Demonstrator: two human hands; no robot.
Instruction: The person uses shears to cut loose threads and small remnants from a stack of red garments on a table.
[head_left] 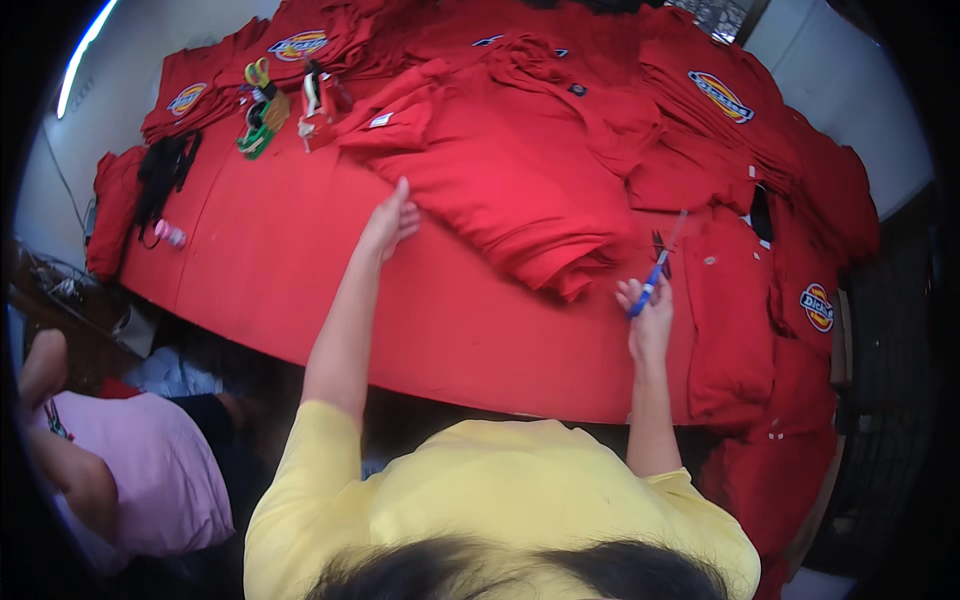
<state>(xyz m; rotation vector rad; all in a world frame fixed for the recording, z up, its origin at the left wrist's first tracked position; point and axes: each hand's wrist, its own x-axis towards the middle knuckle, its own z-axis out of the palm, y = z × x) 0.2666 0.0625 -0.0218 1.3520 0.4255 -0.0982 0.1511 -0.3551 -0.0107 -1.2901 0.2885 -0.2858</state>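
A large red garment (pixel 520 180) lies loosely folded in the middle of the red-topped table (pixel 270 280). My left hand (pixel 392 222) is at its left edge, fingers stretched out and holding nothing; whether the fingertips touch the cloth I cannot tell. In my right hand (pixel 652 312) is a pair of scissors (pixel 650 284) with blue handles, the blades pointing away from me and to the right. They hang just right of the garment's near corner, beside a folded red garment (pixel 732 320).
Stacks of red shirts with printed logos (pixel 720 97) line the far and right sides. At the back left stand a green tape dispenser (pixel 258 135), a red tape dispenser (pixel 318 120) and yellow-handled scissors (pixel 258 72). Black straps (pixel 165 170) hang nearby. A person in pink (pixel 140 465) sits at lower left.
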